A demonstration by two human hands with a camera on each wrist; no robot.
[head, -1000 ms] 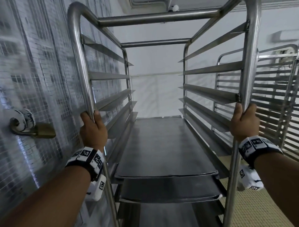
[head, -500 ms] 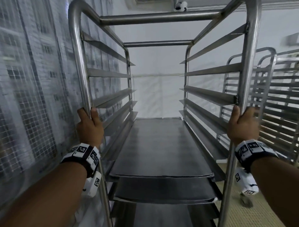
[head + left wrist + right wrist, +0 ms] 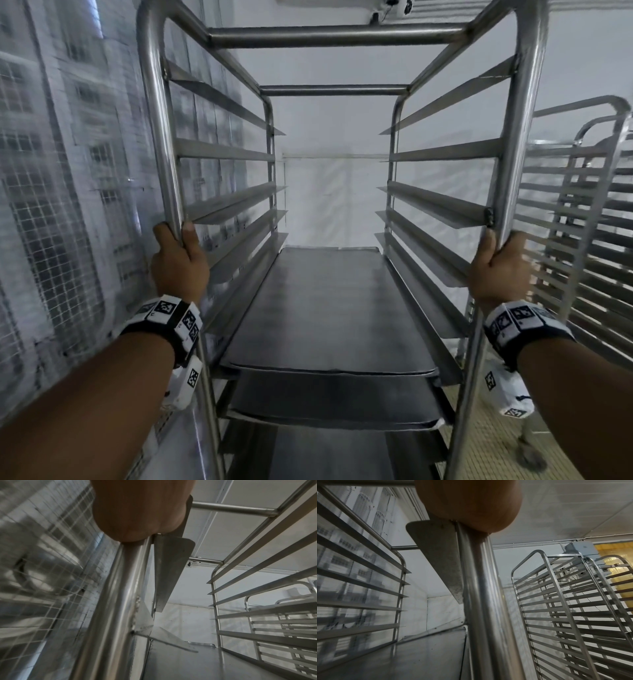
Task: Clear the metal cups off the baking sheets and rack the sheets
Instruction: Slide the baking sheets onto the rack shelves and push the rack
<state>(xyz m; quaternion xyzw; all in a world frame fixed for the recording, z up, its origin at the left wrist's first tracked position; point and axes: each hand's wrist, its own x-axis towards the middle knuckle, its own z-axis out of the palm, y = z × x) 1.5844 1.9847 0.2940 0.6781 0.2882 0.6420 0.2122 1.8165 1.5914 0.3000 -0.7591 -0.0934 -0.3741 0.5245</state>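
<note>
Now you had rolled the rack forward, both hands gripping its posts; the sheets were all racked.

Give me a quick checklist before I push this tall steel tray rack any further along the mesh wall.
1. Left hand grips the tall steel tray rack's left front post: ok.
2. Right hand grips the right front post: ok.
3. Dark flat baking sheets seated on the rails, nothing on the top one: ok.
4. Gap to the wire mesh wall on the left: cannot tell, blurred.
5. Gap to the second empty steel rack on the right: looks clear, ok.
6. Wheels and floor ahead: cannot tell, hidden.
</note>
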